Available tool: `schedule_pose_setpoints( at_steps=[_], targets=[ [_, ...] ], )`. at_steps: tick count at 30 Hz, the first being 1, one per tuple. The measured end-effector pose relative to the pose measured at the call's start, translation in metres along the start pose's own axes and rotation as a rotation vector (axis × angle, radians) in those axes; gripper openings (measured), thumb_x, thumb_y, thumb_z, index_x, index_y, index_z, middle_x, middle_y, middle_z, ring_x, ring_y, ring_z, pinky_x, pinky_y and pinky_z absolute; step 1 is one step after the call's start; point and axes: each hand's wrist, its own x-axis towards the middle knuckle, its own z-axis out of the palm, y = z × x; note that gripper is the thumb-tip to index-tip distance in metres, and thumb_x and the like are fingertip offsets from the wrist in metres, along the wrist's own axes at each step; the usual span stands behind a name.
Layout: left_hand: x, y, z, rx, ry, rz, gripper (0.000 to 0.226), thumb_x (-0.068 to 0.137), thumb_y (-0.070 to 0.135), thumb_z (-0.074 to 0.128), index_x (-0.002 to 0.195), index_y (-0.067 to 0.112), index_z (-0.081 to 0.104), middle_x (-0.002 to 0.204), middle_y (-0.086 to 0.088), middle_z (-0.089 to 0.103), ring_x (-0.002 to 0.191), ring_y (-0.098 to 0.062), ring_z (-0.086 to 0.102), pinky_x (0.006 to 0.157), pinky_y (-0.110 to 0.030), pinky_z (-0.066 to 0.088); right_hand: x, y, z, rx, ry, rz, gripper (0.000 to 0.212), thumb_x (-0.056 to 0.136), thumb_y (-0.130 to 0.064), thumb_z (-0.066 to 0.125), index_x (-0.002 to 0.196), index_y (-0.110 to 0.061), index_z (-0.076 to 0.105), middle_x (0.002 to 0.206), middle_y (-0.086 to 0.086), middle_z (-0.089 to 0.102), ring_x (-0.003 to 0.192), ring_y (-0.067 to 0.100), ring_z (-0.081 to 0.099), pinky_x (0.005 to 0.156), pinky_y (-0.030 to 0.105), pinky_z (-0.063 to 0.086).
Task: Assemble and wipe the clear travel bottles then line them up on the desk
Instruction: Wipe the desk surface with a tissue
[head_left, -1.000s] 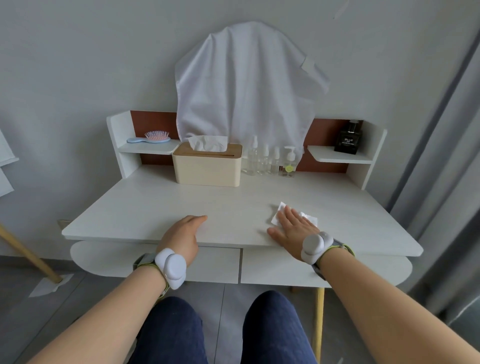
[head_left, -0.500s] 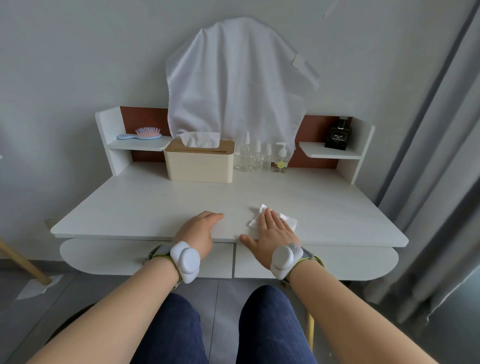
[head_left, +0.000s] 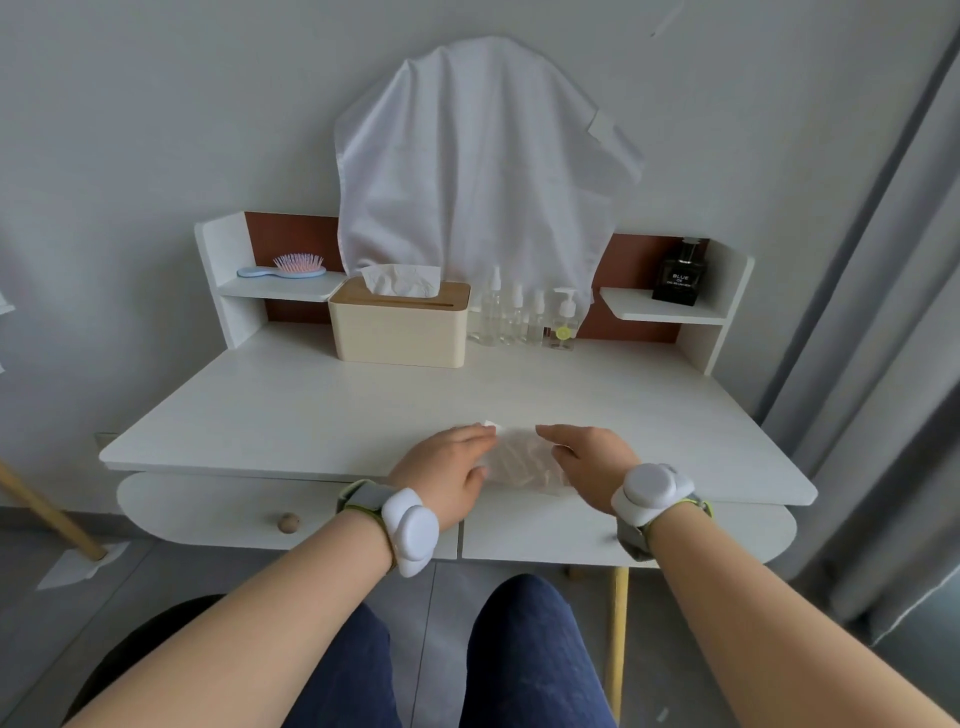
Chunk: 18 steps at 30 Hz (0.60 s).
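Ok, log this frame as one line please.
phase: handling tissue | left hand: on tissue | right hand: on tissue | bottles: four upright, lined up beside tissue box | desk

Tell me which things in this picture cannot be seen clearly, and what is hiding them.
- Tissue, head view: blurred, its ends covered by the left hand and right hand; the grip cannot be judged.
- Clear bottles, head view: too small to tell whether the caps are tight.
- Perfume bottle: only the word BLUE is readable.
- What hangs behind the white cloth is covered.
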Motion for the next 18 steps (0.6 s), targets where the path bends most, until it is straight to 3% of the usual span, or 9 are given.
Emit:
schedule_pose_setpoints(
  at_steps=[4,7,9,14,18],
  targets=[
    [0.018,0.012,0.018,0.121,-0.181,0.04,0.055,0.1,0.028,0.041,0.149,0.011,0.025,0.159,-0.004,0.018,0.148,-0.017,0.01,0.118,-0.025,0.003,-0.007,0.005,0.004,-0.139,-0.099,-0.042,0.042,0.105,-0.034,0.031,0.147,-0.031,0.038,0.152,-0.005,0.041,0.138,0.021,0.04,0.111,0.027,0.03],
    [0.022,0.017,0.03,0.233,-0.311,-0.029,0.067,0.1,0.043,0.032,0.152,0.011,0.005,0.162,-0.005,0.001,0.148,-0.016,-0.003,0.12,-0.03,-0.004,-0.011,0.005,0.01,-0.193,-0.129,-0.058,0.046,0.106,-0.035,0.026,0.152,-0.032,0.024,0.16,-0.008,0.022,0.148,0.024,0.019,0.116,0.03,0.017],
    [0.018,0.018,0.037,0.301,-0.293,-0.032,0.07,0.099,0.048,0.029,0.153,0.013,0.001,0.162,-0.003,-0.003,0.148,-0.015,-0.005,0.12,-0.031,-0.006,-0.013,0.006,0.012,-0.182,-0.114,-0.067,0.047,0.106,-0.035,0.025,0.153,-0.032,0.022,0.161,-0.007,0.019,0.149,0.025,0.014,0.117,0.03,0.014],
    [0.011,0.025,0.041,0.385,-0.225,-0.022,0.068,0.099,0.051,0.026,0.153,0.017,0.002,0.162,-0.004,0.0,0.148,-0.019,-0.003,0.117,-0.031,-0.005,-0.016,0.005,0.012,-0.162,-0.109,-0.061,0.047,0.107,-0.025,0.027,0.153,-0.029,0.022,0.16,-0.007,0.024,0.148,0.023,0.018,0.115,0.029,0.017],
    [0.004,0.028,0.041,0.439,-0.216,-0.015,0.065,0.099,0.049,0.027,0.153,0.021,0.003,0.161,-0.007,0.003,0.148,-0.023,-0.001,0.12,-0.034,0.0,-0.02,0.004,0.012,0.025,-0.084,-0.061,0.051,0.104,-0.015,0.036,0.153,-0.022,0.023,0.15,-0.006,0.044,0.14,0.018,0.037,0.112,0.028,0.031]
  ],
)
